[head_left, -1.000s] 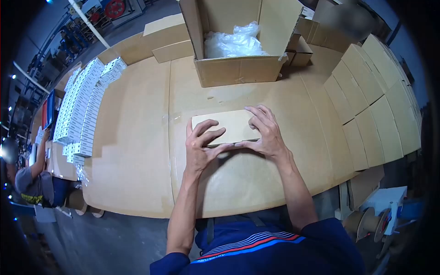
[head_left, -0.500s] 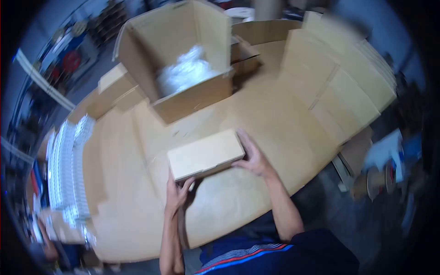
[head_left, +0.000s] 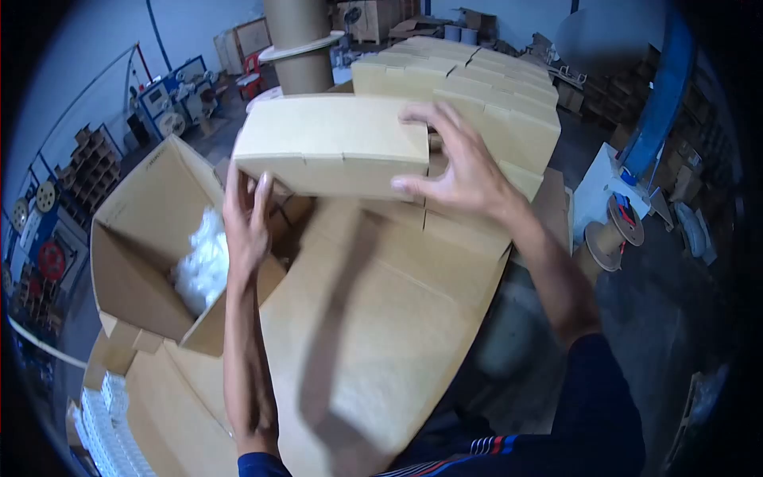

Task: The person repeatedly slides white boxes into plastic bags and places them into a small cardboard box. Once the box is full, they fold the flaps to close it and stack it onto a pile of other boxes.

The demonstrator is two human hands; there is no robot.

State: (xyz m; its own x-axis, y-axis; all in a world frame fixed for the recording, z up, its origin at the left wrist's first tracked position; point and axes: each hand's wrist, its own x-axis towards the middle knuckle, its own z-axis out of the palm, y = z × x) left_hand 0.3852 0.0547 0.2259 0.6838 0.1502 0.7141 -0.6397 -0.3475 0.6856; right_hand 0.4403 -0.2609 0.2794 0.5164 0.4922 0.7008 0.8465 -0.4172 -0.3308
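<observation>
We grip the cardboard box (head_left: 334,143) near both ends, left hand (head_left: 247,226) and right hand (head_left: 470,175), where it seems stiff, probably light, though dentable mid-panel.

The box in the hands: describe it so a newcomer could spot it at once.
Start at the broad brown tabletop and look to the stack of cartons at its far end. Just left of it in view is a long, closed, pale-brown box. Unlike the stacked cartons, it sits between the left hand and right hand.

Navy shirt (head_left: 572,445), red-blue-white stripes (head_left: 493,445)
</observation>
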